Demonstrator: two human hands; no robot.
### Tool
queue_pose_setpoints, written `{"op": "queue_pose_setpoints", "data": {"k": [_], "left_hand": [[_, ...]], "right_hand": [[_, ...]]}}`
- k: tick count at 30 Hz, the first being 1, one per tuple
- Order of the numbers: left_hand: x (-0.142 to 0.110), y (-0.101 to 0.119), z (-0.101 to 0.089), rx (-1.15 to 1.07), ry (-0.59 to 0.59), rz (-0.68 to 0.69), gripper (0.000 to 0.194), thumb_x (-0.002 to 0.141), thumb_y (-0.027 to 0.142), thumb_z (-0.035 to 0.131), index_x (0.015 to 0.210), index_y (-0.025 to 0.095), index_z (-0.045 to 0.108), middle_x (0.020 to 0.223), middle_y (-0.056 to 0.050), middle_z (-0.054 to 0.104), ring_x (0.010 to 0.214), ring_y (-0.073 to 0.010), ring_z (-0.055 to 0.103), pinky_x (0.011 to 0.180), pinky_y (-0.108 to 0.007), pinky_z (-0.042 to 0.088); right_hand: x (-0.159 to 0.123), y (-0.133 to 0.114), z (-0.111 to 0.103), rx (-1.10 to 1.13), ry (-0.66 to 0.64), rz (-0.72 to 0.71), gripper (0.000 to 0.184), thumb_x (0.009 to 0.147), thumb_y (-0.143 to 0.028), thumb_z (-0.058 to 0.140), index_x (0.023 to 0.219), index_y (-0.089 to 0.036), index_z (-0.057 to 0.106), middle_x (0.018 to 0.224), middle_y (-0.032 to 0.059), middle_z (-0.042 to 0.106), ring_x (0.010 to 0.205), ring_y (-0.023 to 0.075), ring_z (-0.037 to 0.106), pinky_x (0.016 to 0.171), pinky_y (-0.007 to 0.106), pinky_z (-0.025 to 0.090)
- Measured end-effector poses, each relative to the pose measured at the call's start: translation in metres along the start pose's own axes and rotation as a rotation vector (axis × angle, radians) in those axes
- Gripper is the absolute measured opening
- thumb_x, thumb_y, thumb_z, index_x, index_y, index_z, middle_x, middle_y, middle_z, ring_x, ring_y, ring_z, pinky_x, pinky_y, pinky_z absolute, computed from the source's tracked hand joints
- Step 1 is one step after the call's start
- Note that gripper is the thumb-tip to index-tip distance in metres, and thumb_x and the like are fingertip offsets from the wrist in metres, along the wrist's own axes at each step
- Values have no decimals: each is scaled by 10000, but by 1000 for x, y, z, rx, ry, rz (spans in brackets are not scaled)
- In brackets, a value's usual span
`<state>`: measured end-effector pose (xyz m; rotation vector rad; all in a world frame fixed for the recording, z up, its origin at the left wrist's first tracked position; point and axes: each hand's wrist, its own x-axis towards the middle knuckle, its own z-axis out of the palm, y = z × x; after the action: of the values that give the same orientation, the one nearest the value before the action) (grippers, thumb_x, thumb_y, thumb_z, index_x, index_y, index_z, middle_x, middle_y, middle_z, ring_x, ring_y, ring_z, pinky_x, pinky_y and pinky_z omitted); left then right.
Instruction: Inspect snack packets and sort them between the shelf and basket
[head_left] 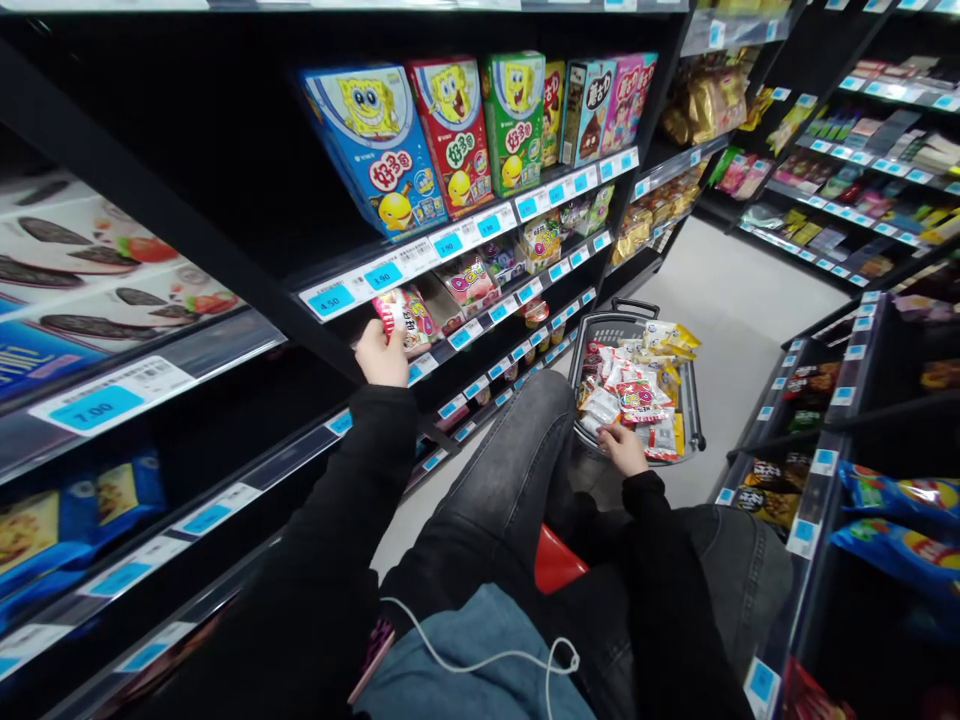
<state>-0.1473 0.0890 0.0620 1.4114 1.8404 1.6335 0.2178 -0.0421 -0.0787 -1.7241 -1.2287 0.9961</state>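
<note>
A tall black shelving unit [330,265], its tiers edged with blue-and-white price labels, stood left of the basket. The dark grey, open-topped plastic basket [616,328] held a loose heap of glossy red, white and yellow film packets [651,375]. Upright cardboard cartons in blue [375,150], red [454,140] and green [516,125], each printed with a yellow cartoon figure, stood in a row to the left of the basket and above it. The black-sleeved left hand [385,355], well left of the basket, pinched a packet between thumb and fingers; the right hand [624,450] lay at the basket's near edge with fingers bent, and whether they gripped anything could not be told. The left hand's hold was probably best kept light and near the packet's end, with a level wrist, so that thin film would not crumple nor neighbouring goods be dragged over the shelf lip. The pinched packet [414,318], of shiny pink-red film with white patches and bright lettering, lay at the lower shelf's front, left of the basket. It looked soft and slightly puffed; its small print was unreadable.
</note>
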Motion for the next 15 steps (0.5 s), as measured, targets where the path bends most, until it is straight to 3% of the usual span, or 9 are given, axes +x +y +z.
{"op": "queue_pose_setpoints", "data": {"k": [3,5,8,10,12,15], "left_hand": [[-39,13,1,182,-2,225,157,782,280,517,742,132,547,643,-4,548,587,-107,531,602,-224,452],[-75,25,2,234,-213,346,181,791,277,520,679,139,548,542,20,499,491,-86,472,524,-196,400],[-120,45,8,125,-558,529,213,845,273,466,736,145,596,578,0,569,500,-91,510,522,-189,398],[-136,56,11,-12,-811,705,220,869,249,429,844,151,624,721,-42,651,637,-115,594,610,-194,440],[-141,64,14,-139,-1030,845,232,879,220,412,944,158,626,879,-73,678,811,-140,621,728,-216,461],[-136,71,16,-228,-1159,918,235,875,211,430,998,170,627,982,-88,670,947,-167,590,833,-273,453]], "right_hand": [[-6,-20,7,107,82,-22,253,701,-405,555,809,-186,619,710,43,660,665,186,616,665,325,479],[-15,-36,12,329,-23,57,354,709,-494,544,873,-183,592,653,33,639,539,161,588,532,289,467],[-35,-59,17,685,-469,294,600,752,-676,357,1032,-173,526,640,52,643,436,146,563,411,254,428],[-49,-70,16,865,-677,378,716,758,-732,199,1097,-171,489,724,90,667,479,148,595,417,246,443],[-59,-76,10,1013,-709,375,747,759,-739,128,1130,-186,465,774,92,671,512,139,610,434,235,458],[-64,-76,-6,1107,-645,317,738,743,-757,138,1143,-219,448,752,54,663,535,149,622,495,282,501]]}}
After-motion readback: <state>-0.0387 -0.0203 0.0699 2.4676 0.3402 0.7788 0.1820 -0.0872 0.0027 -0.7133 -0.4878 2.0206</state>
